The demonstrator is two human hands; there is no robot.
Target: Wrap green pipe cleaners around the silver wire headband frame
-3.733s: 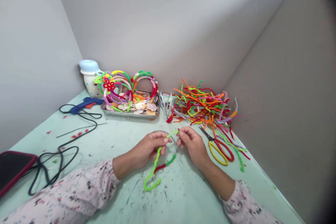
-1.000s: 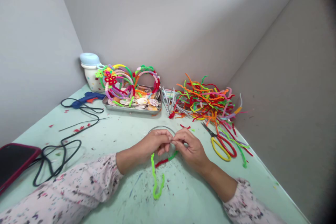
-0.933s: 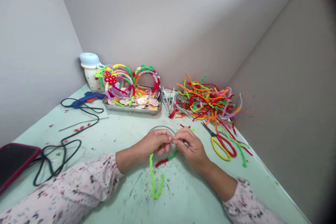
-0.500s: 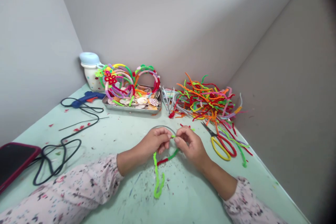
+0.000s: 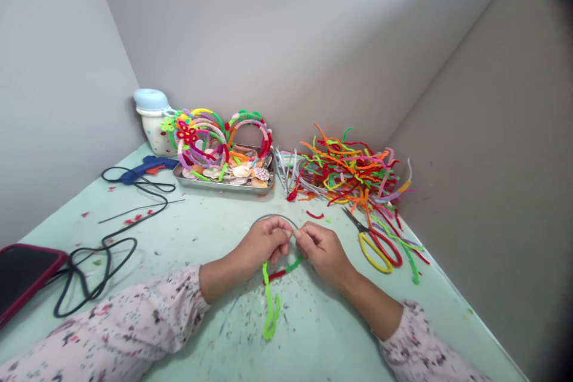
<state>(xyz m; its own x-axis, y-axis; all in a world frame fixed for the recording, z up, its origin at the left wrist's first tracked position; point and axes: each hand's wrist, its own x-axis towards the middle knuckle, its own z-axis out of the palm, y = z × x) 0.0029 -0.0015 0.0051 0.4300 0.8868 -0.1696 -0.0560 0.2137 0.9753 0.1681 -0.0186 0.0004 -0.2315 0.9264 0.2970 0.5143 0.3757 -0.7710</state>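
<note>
Lime strip (image 5: 269, 301) is pinched near its upper end by the closed fingers of left hand (image 5: 264, 245) and right hand (image 5: 324, 252), over the worktop (image 5: 331, 334); how the part-wrapped hoop (image 5: 293, 265) is gripped cannot be told. Best worked, it seems, in short, even turns, tangles avoided. No brand, label or writing is legible

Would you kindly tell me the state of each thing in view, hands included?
Left hand: pinched on the lime stem.
Right hand: pinched, seemingly on the same stem.
Lime stem: free end hanging, bent up in a hook.
Hoop: partly wrapped in red and green, far arc bare.
Scissors: lying flat, unheld.
Phone: screen dark.
Cup: upright, lid on.
Tray: holding shells.
Glue gun: lying down, unheld.
</note>
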